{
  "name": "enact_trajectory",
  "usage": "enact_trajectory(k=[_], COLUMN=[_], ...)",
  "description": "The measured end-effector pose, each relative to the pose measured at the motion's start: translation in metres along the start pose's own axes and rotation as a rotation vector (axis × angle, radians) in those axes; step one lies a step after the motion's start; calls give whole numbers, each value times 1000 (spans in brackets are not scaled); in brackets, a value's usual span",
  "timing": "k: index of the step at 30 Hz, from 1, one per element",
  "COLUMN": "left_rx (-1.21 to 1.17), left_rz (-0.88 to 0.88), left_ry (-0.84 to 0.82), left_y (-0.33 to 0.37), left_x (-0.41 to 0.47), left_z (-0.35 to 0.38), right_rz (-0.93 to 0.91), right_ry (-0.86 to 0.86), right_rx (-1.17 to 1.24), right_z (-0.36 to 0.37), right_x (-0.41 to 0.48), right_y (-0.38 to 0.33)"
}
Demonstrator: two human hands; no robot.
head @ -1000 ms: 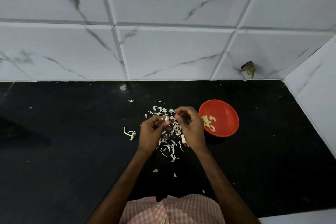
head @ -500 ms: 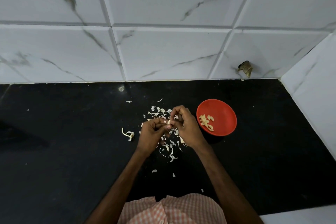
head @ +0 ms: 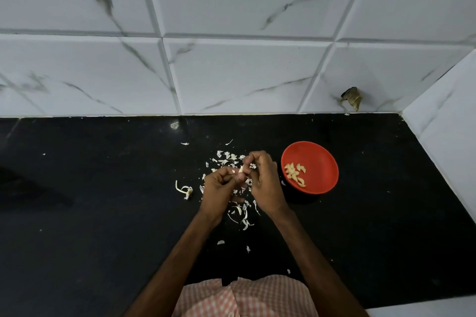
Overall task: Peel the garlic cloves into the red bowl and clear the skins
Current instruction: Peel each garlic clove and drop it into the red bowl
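A small pale garlic clove (head: pixel 241 169) sits between my two hands over the black counter. My left hand (head: pixel 219 188) pinches it from the left with curled fingers. My right hand (head: pixel 264 180) pinches it from the right, fingertips at its top. A scatter of white garlic skins (head: pixel 229 159) lies on the counter under and behind my hands. The red bowl (head: pixel 320 162) stands just right of my right hand, with several peeled cloves (head: pixel 295 174) inside.
A garlic stem with its root end (head: pixel 184 190) lies left of the skins. The black counter (head: pixel 103 213) meets a white marble-tile wall (head: pixel 231 72) at the back and a side wall (head: pixel 453 116) at the right. A dark lump (head: pixel 351 98) sticks to the back wall.
Both hands stay together on the clove with small finger shifts. The view has shifted a little; the bowl has not moved.
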State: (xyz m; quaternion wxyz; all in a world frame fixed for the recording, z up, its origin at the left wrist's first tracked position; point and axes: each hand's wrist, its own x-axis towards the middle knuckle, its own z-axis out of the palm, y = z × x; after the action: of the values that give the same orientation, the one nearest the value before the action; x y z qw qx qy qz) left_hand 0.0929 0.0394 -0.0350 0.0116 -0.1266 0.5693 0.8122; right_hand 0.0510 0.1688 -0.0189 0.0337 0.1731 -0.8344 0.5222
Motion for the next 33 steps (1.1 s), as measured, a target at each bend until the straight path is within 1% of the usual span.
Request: enact_trajectory(k=[3, 5, 8, 11, 15, 19, 22, 24, 27, 30, 33], left_rx=[-84, -120, -188, -282, -349, -461, -497, -494, -430, -358, -298], left_rz=[-39, -74, -102, -153, -186, -223, -207, -188, -172, -160, -155], left_ry=[-3, -5, 6, -16, -37, 32, 59, 43, 14, 13, 8], left_y=[-1, -1, 1, 4, 5, 8, 8, 6, 6, 8, 8], left_x=[-1, -1, -1, -3, -2, 5, 8, 9, 6, 3, 1], left_z=[0, 3, 12, 18, 18, 12, 6, 4, 7, 10, 12], right_rz=[-59, -59, -44, -46, -46, -74, -92, -124, -157, -185, -228], right_ry=[36, 54, 130, 155, 142, 101, 81, 82, 86, 95, 176], right_rx=[-24, -37, -95, -108, -107, -122, -115, -101, -82, -125, -156], right_z=[1, 3, 8, 11, 14, 13, 7, 2, -2, 0, 0], right_x=[-2, -4, -7, -10, -15, -19, -19, -16, -8, -3, -2], right_y=[-1, -2, -3, -5, -8, -4, 2, 0, -7, -10, -7])
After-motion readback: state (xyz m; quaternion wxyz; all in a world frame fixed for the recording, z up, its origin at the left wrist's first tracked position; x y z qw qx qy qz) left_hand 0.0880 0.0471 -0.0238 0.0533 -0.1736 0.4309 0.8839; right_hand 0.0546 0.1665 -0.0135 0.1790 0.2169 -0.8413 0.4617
